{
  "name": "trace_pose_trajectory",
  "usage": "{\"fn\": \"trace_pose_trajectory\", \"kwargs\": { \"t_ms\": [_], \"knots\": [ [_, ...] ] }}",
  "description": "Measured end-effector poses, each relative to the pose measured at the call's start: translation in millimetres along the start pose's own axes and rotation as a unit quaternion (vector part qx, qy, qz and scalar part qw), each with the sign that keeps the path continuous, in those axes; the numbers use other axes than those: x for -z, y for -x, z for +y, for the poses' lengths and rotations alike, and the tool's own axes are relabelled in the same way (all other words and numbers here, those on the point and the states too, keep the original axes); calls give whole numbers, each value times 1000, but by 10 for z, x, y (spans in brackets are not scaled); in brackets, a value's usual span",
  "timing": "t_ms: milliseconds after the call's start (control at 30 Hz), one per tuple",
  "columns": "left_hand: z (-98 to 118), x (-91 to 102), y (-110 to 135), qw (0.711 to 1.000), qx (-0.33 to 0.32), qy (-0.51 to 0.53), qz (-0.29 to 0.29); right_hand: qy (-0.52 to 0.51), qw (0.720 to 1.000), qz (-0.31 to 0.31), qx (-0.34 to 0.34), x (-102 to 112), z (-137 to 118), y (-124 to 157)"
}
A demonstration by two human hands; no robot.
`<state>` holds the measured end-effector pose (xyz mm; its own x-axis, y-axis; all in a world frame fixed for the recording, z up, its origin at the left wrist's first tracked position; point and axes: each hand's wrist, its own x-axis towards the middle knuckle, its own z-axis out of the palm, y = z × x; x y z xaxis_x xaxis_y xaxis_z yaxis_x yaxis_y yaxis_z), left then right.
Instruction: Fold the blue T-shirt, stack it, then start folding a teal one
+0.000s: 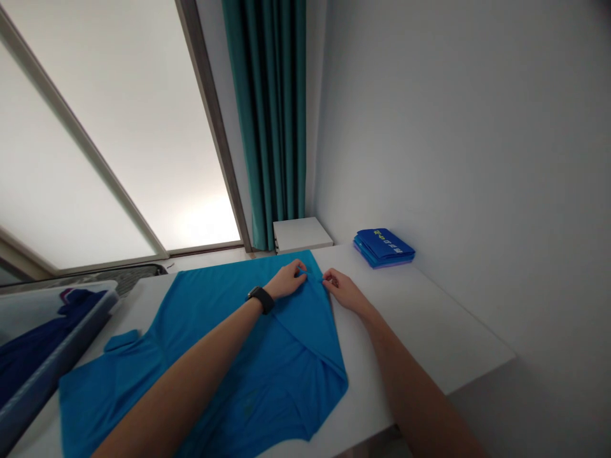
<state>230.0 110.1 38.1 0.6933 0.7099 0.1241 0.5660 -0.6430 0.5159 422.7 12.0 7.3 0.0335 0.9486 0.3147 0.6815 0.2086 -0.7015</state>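
Observation:
A bright blue T-shirt [210, 299] lies spread on the white table, its right side folded over toward the middle. My left hand [287, 278], with a dark watch [261, 299] on the wrist, pinches the fabric near the shirt's far right corner. Just to the right, my right hand [341, 287] pinches the same shirt at its edge with thumb and fingertips. A sleeve [121, 340] sticks out at the shirt's left. The left forearm covers part of the fabric.
Folded clothes [384, 247] are stacked at the table's [420, 318] wall side. To the left stands a plastic bin [62, 356] with dark blue clothing [48, 331]. A white cabinet [303, 234] and green curtain [272, 127] are beyond the far edge.

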Motion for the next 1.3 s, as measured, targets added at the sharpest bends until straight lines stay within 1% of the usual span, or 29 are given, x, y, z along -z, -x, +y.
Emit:
{"fn": "trace_pose_trajectory", "kwargs": {
  "t_ms": [100, 167, 233, 300, 400, 533, 667, 733, 833, 933, 1033, 1133, 1233, 1300],
  "knots": [
    [-24, -14, 72, 1000, 12, 27, 2, -67, 997, -37, -29, -27, -24, -5],
    [-31, -36, 114, 999, 14, 48, 13, -72, 996, -40, -36, -47, -29, -10],
    [-23, -54, 138, 997, 7, 70, 40, -40, 998, -40, -42, -63, -20, -20],
    [1, -59, 145, 994, 2, 83, 73, 18, 998, -46, -40, -79, 1, -36],
    [54, -51, 148, 993, 10, 64, 97, 90, 994, -52, -30, -114, 43, -64],
    [103, -65, 220, 998, 28, -6, 58, 129, 990, -53, -33, -173, 78, -84],
    [103, -97, 385, 997, 23, -62, 36, 152, 986, -55, -34, -210, 78, -78],
    [99, -84, 470, 998, 14, -61, 30, 159, 985, -54, -36, -217, 73, -74],
    [98, -14, 569, 999, 9, -35, 30, 164, 984, -53, -38, -217, 63, -70],
    [94, 79, 638, 999, 17, -16, 38, 163, 985, -52, -39, -210, 49, -68],
    [66, 131, 711, 998, 17, -22, 50, 163, 985, -50, -41, -203, 37, -64],
    [17, 111, 805, 996, 17, -70, 48, 163, 985, -48, -42, -199, 35, -61],
    [-29, 45, 900, 988, 26, -147, 32, 163, 985, -46, -42, -188, 46, -62],
    [-51, 1, 949, 983, 25, -179, 34, 163, 985, -45, -43, -177, 57, -61]
  ]
}}
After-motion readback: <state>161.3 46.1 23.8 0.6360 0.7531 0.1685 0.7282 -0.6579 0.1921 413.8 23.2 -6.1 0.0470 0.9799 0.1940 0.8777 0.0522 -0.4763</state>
